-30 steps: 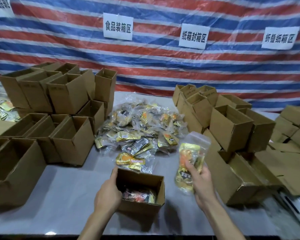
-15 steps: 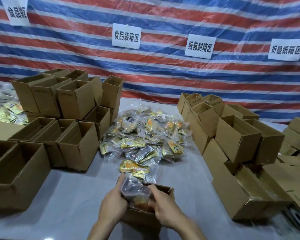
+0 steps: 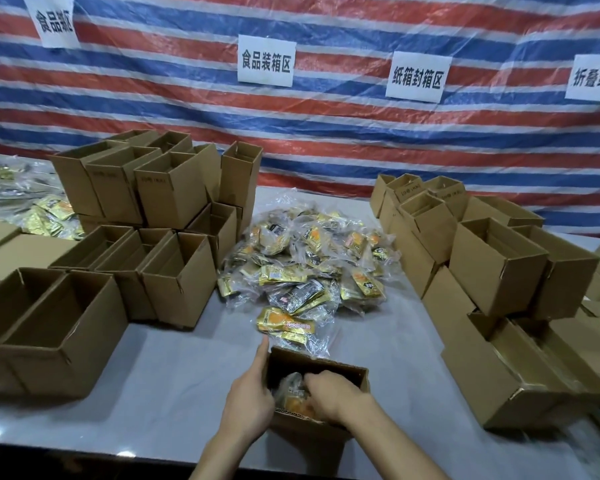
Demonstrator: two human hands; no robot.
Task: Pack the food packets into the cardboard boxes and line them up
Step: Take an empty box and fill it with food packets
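Far left, the stacked open cardboard boxes (image 3: 160, 202) look empty from this angle, so barely anything is packed yet. In the middle of the table (image 3: 170, 375) a big heap of food packets (image 3: 309, 261) is waiting. Up front, the person's left hand (image 3: 250, 400) grips the left wall of a small cardboard box (image 3: 326, 370), index finger stretched along the edge. The right hand (image 3: 336, 396) is down inside, fingers curled on a packet (image 3: 291, 388) going in. The right-side boxes (image 3: 499, 271) are open too, contents hard to see. Loads left, lining up included.
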